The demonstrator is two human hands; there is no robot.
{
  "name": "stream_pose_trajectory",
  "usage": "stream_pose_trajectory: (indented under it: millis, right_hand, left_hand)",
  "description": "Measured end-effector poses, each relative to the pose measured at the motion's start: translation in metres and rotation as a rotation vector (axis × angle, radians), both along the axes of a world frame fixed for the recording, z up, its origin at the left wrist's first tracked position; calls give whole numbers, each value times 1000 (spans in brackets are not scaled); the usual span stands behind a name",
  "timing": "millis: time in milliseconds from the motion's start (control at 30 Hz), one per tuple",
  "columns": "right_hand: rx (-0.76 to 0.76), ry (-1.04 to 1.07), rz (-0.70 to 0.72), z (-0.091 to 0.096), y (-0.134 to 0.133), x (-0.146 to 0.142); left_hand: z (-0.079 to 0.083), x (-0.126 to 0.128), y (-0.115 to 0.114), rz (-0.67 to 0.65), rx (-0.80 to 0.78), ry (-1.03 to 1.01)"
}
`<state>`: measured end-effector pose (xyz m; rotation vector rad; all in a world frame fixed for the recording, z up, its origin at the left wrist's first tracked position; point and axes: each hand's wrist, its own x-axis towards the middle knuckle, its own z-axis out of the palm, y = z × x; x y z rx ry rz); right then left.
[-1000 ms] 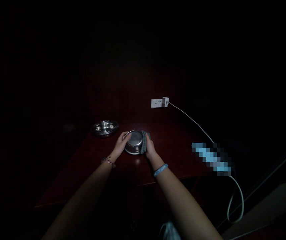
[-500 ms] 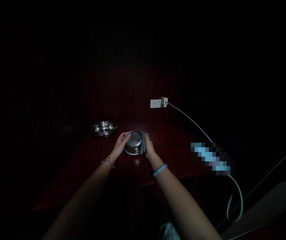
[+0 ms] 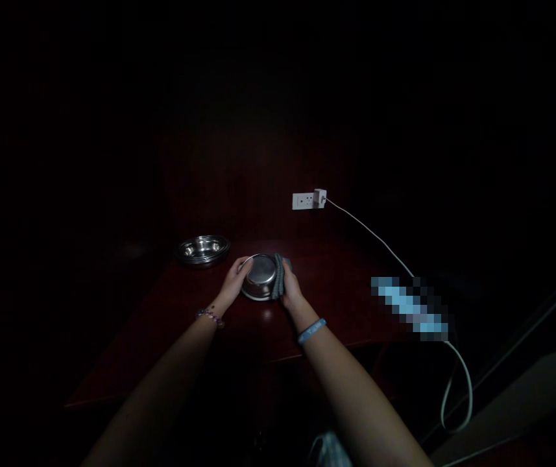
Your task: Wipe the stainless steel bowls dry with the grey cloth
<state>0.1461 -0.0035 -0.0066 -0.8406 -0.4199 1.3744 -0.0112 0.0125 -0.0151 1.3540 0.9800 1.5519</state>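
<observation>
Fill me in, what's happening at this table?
A person is working in a very dark room. Their left hand grips the rim of a tilted steel bowl, and their right hand presses a grey cloth against its other side. A second steel dish sits on the dark red table, back left. A white charger is plugged into the wall socket.

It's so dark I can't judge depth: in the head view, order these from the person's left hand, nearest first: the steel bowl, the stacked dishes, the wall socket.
1. Steel bowl: touching, in the left hand's grip.
2. Stacked dishes: just behind, to the left.
3. Wall socket: on the back wall, to the right.
</observation>
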Motion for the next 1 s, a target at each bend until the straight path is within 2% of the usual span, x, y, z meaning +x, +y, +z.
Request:
stream_pose_trajectory:
  millis: [167,400,567,800,1000]
  right_hand:
    - [-2,30,-26,2,-1,0]
    - [3,-1,-39,3,-2,1]
    - [17,-9,-53,2,-3,1]
    - [21,3,-55,1,-2,0]
    - [13,-28,-36,1,-3,1]
  left_hand:
    - [2,1,-1,4,10,4]
    - [3,1,-4,-59,20,28]
    - [5,1,-6,-17,41,55]
    - [9,-2,-10,37,39,195]
    - [8,-3,-10,43,32,184]
